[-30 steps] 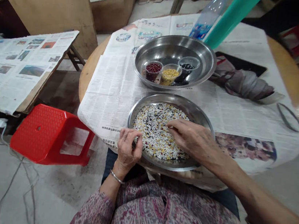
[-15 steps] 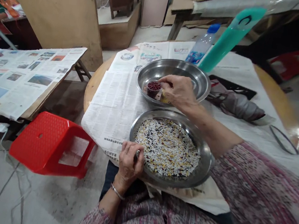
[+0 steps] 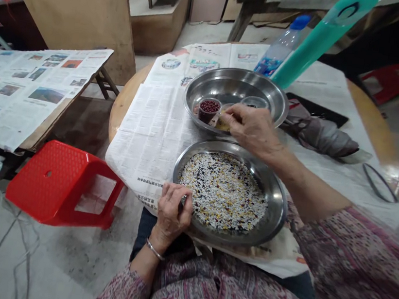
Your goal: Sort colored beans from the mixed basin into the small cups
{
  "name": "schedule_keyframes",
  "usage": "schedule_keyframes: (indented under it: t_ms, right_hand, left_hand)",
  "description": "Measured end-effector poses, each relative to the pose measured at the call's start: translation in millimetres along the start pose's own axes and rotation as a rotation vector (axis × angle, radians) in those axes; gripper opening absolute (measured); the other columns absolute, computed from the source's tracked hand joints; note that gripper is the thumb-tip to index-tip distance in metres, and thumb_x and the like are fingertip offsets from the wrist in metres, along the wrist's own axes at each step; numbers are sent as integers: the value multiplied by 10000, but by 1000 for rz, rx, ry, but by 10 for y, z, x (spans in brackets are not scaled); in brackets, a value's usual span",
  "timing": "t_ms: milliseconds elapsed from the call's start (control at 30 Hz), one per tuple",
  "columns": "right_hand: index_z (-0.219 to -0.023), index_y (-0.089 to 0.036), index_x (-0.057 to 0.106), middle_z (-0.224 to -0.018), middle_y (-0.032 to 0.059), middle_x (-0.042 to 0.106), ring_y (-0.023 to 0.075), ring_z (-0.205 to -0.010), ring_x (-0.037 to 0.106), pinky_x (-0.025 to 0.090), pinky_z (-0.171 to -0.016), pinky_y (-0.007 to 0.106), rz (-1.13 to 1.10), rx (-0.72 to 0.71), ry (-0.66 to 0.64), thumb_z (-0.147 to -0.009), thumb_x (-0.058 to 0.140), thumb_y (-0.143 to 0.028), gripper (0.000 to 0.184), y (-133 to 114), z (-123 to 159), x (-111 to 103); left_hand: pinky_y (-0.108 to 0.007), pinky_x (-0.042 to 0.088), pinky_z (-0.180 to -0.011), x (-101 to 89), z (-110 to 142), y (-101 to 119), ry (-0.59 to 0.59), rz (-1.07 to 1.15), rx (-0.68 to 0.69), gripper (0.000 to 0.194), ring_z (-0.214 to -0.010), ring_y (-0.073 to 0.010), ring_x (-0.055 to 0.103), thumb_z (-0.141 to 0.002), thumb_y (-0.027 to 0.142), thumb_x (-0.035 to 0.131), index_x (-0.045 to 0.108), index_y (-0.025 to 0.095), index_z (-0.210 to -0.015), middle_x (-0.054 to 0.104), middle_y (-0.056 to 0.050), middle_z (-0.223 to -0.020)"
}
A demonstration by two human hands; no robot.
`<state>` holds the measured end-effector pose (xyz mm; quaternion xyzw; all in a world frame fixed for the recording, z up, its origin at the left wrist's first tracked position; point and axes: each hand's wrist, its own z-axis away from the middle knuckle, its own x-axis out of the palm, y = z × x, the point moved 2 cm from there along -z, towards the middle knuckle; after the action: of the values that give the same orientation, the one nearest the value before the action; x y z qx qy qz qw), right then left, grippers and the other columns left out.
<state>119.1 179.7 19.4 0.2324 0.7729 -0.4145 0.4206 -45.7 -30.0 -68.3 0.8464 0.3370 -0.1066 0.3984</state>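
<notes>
A shallow metal basin (image 3: 273, 223) nearest my body holds mixed white, yellow, black and dark red grains (image 3: 223, 189). Its left rim is gripped by my left hand (image 3: 173, 210), fingers curled over the edge. Behind it stands a second metal basin (image 3: 278, 93) with small clear cups inside. One cup holds dark red beans (image 3: 210, 106); beside it is a cup of yellow grains (image 3: 223, 122), partly covered by my right hand (image 3: 252, 127). The right fingertips are pinched together at that cup; whatever is between them is hidden. A third clear cup (image 3: 255, 101) with something dark sits behind the hand.
Newspaper (image 3: 147, 128) covers the round table. Behind the far basin stand a water bottle (image 3: 281, 45) and a tall teal holder (image 3: 320, 43). A folded umbrella (image 3: 322, 134) lies at right. A red stool (image 3: 59, 180) and a paper-covered table (image 3: 39, 84) are at left.
My right hand has shifted slightly right, away from the red bean cup, towards the yellow grains, so more of the cups shows. My left hand keeps its hold on the rim. The view has tilted slightly.
</notes>
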Motion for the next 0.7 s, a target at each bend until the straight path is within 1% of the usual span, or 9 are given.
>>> schedule_keyframes:
  t_ms: [67, 133, 200, 300, 433, 567, 700]
  right_hand:
    - [-888, -234, 703, -840, 75, 728, 229, -736, 647, 469, -679, 382, 11, -68, -110, -938, 494, -362, 250, -116, 169, 27]
    - [-833, -225, 697, -775, 43, 716, 186, -674, 624, 443, -628, 336, 3, -129, -233, -886, 538, -297, 182, -175, 376, 64]
    - [-831, -222, 698, -785, 30, 721, 170, -693, 631, 445, -642, 318, -35, -181, -317, -868, 525, -250, 179, -179, 587, 101]
    - [-869, -227, 711, -857, 31, 736, 165, -747, 647, 466, -686, 310, -79, -238, -389, -869, 510, -220, 201, -134, 847, 165]
    - [-915, -254, 721, -902, 35, 732, 165, -779, 653, 473, -696, 296, -44, -278, -424, -887, 518, -212, 210, -88, 1035, 280]
    - [-892, -240, 699, -868, 45, 710, 179, -803, 651, 457, -678, 290, 69, -310, -410, -891, 501, -177, 208, -66, 1107, 374]
    - [-876, -223, 671, -850, 50, 699, 183, -804, 643, 459, -693, 298, 84, -335, -390, -899, 491, -171, 189, -46, 1147, 399]
  left_hand:
    - [-339, 495, -807, -3, -8, 9, 7, -6, 3, 109, -829, -166, 641, -927, 100, 550, 599, 185, -975, 679, -42, -869]
    - [-343, 497, -807, -6, -13, 16, 6, -13, -1, 109, -829, -169, 643, -925, 100, 553, 599, 186, -972, 681, -46, -870]
    - [-349, 498, -812, -8, -15, 18, 0, -22, -4, 109, -835, -173, 646, -926, 107, 550, 603, 187, -978, 685, -50, -883]
    - [-348, 496, -822, -4, -10, 14, -9, -25, 4, 117, -854, -169, 647, -930, 104, 541, 601, 184, -991, 687, -51, -900]
    - [-341, 493, -835, 11, -1, -4, 2, -23, 18, 114, -860, -162, 648, -932, 105, 545, 588, 186, -999, 685, -39, -894]
    - [-345, 491, -844, 22, 6, -21, 9, -22, 29, 110, -861, -162, 646, -929, 108, 558, 592, 183, -1002, 687, -40, -899]
    - [-347, 493, -835, 23, 4, -26, 12, -25, 33, 109, -859, -164, 647, -931, 110, 553, 596, 183, -1000, 689, -43, -897]
